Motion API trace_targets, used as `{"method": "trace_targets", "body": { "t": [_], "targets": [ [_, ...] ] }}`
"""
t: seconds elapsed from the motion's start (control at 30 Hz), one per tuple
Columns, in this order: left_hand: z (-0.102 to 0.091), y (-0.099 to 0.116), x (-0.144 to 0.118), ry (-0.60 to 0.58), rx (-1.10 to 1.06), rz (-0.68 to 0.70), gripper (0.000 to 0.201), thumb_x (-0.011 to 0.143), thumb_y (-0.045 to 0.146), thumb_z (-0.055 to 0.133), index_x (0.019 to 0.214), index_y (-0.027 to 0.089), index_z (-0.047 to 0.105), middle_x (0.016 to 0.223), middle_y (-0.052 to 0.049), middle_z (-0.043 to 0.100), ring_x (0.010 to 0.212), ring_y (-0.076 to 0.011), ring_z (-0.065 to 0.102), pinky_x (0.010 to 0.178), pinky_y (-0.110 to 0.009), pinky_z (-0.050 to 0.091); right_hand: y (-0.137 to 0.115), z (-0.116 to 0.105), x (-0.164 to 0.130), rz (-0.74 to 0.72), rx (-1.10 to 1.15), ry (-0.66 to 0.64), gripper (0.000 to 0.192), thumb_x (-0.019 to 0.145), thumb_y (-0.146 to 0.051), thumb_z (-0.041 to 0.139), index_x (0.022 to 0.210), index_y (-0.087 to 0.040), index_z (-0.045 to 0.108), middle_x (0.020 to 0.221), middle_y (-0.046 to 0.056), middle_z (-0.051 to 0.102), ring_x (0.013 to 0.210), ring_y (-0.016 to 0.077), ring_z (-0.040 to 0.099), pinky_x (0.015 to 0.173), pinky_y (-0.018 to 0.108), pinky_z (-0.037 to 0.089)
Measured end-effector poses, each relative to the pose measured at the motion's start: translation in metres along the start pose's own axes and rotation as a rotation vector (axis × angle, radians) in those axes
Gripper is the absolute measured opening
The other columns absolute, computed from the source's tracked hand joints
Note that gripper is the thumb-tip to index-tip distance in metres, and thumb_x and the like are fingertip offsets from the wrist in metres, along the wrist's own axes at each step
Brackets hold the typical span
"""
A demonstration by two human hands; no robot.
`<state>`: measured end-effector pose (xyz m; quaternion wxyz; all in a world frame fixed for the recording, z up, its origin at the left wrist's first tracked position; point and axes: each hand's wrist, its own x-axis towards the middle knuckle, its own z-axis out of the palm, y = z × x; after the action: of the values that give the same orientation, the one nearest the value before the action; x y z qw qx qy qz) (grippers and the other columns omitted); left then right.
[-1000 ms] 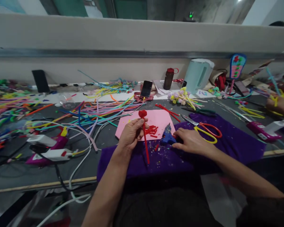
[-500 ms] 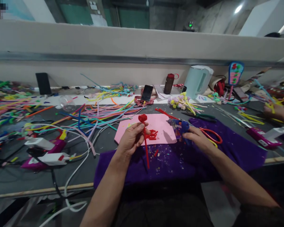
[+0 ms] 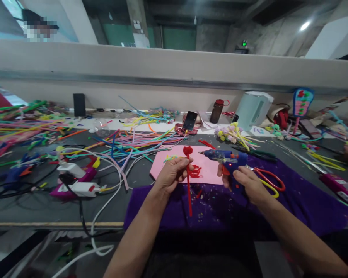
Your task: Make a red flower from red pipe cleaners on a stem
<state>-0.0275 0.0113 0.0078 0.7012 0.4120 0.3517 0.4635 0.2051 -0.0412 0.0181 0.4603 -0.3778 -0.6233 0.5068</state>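
1. The left hand (image 3: 172,173) held a red pipe-cleaner flower (image 3: 188,175) upright, with the fingers and thumb pinched around the stem just below the curled red head. This grip was the same as in the earlier frames.
2. The flower stood above the near edge of the pink sheet (image 3: 178,164), and its lower end hung over the purple cloth (image 3: 292,200).
3. The right hand (image 3: 246,184) had changed most: one second earlier it lay flat on the cloth touching the blue glue gun (image 3: 224,157); now the fingers were wrapped closed around the handle and the gun was lifted off the cloth.
4. The gun nozzle pointed to the left, toward the red head of the flower, near it but not touching.
5. A small red light showed on the gun body.
6. The scissors with red and yellow handles (image 3: 268,181) lay on the cloth just beside the right hand, partly hidden behind it.
7. Small red cut pieces (image 3: 196,172) lay on the pink sheet between the two hands.
8. The camera view had tilted up, so more of the wall and ceiling appeared than before.
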Motion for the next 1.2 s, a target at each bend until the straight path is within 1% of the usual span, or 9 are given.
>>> {"method": "trace_targets", "body": {
  "t": [0.13,0.27,0.33,0.4,0.47,0.7,0.8,1.07,1.2],
  "targets": [
    [-0.001,-0.002,0.002,-0.021,-0.021,0.013,0.025,0.068,0.03,0.064,0.083,0.01,0.063,0.061,-0.001,0.062,0.035,-0.0006,0.039,0.03,-0.013,0.021,-0.011,0.011,-0.007,-0.059,-0.083,-0.042,0.036,0.083,-0.044,0.041,0.094,-0.014,0.058,0.068,0.005,0.059,0.058,0.0152,0.052,0.053,0.026,0.038],
    [-0.002,-0.004,0.003,-0.019,-0.016,0.047,0.026,0.069,0.032,0.063,0.082,0.01,0.064,0.062,-0.002,0.063,0.034,-0.0011,0.039,0.03,-0.014,0.021,-0.015,0.02,-0.006,-0.116,-0.199,-0.041,0.042,0.084,-0.05,0.036,0.088,-0.014,0.058,0.058,0.002,0.054,0.051,0.0139,0.048,0.051,0.026,0.036],
    [-0.003,-0.005,0.002,-0.02,-0.011,0.053,0.027,0.069,0.033,0.064,0.083,0.01,0.064,0.063,-0.002,0.062,0.035,-0.0013,0.04,0.03,-0.014,0.022,-0.012,0.024,-0.003,-0.15,-0.247,-0.037,0.042,0.085,-0.049,0.035,0.076,-0.015,0.058,0.056,0.002,0.053,0.051,0.0131,0.046,0.053,0.027,0.036],
    [-0.003,-0.005,0.002,-0.017,-0.01,0.051,0.027,0.068,0.033,0.064,0.084,0.011,0.064,0.063,-0.002,0.062,0.036,-0.0015,0.042,0.031,-0.013,0.023,-0.007,0.026,-0.001,-0.184,-0.283,-0.033,0.046,0.086,-0.047,0.034,0.061,-0.015,0.055,0.061,0.003,0.055,0.053,0.0128,0.047,0.055,0.027,0.036],
    [-0.003,-0.004,0.001,-0.009,-0.009,0.045,0.027,0.067,0.032,0.065,0.084,0.011,0.064,0.063,-0.003,0.062,0.037,-0.0017,0.043,0.032,-0.013,0.023,-0.002,0.026,0.0,-0.21,-0.313,-0.019,0.048,0.086,-0.045,0.034,0.053,-0.016,0.052,0.063,0.004,0.055,0.056,0.0132,0.048,0.056,0.027,0.036],
    [-0.001,-0.003,0.001,0.0,0.005,0.022,0.029,0.066,0.032,0.066,0.084,0.01,0.065,0.064,-0.004,0.064,0.038,-0.0022,0.045,0.032,-0.014,0.023,0.007,0.025,0.0,-0.229,-0.426,0.05,0.041,0.087,-0.04,0.037,0.056,-0.017,0.051,0.058,0.002,0.052,0.058,0.0144,0.049,0.06,0.028,0.037],
    [-0.002,-0.004,0.001,0.001,0.009,0.029,0.029,0.067,0.033,0.065,0.084,0.011,0.065,0.065,-0.005,0.064,0.038,-0.0021,0.045,0.032,-0.014,0.024,0.008,0.026,0.0,-0.229,-0.47,0.054,0.038,0.087,-0.039,0.038,0.058,-0.017,0.051,0.054,0.001,0.05,0.055,0.0139,0.047,0.058,0.027,0.036],
    [-0.001,-0.004,0.0,-0.001,-0.002,0.023,0.028,0.068,0.03,0.065,0.088,0.011,0.064,0.065,-0.004,0.064,0.038,-0.0017,0.045,0.031,-0.012,0.025,0.012,0.026,0.002,-0.235,-0.534,0.052,0.037,0.087,-0.039,0.037,0.064,-0.016,0.054,0.054,0.001,0.053,0.051,0.0134,0.047,0.053,0.026,0.035],
    [0.0,-0.003,-0.001,0.001,0.009,0.037,0.027,0.068,0.03,0.065,0.087,0.01,0.064,0.061,-0.002,0.062,0.038,-0.0021,0.045,0.031,-0.012,0.026,0.013,0.027,0.003,-0.223,-0.554,0.058,0.039,0.087,-0.04,0.037,0.061,-0.017,0.054,0.054,0.002,0.053,0.051,0.0132,0.047,0.052,0.026,0.034]
  ]
}}
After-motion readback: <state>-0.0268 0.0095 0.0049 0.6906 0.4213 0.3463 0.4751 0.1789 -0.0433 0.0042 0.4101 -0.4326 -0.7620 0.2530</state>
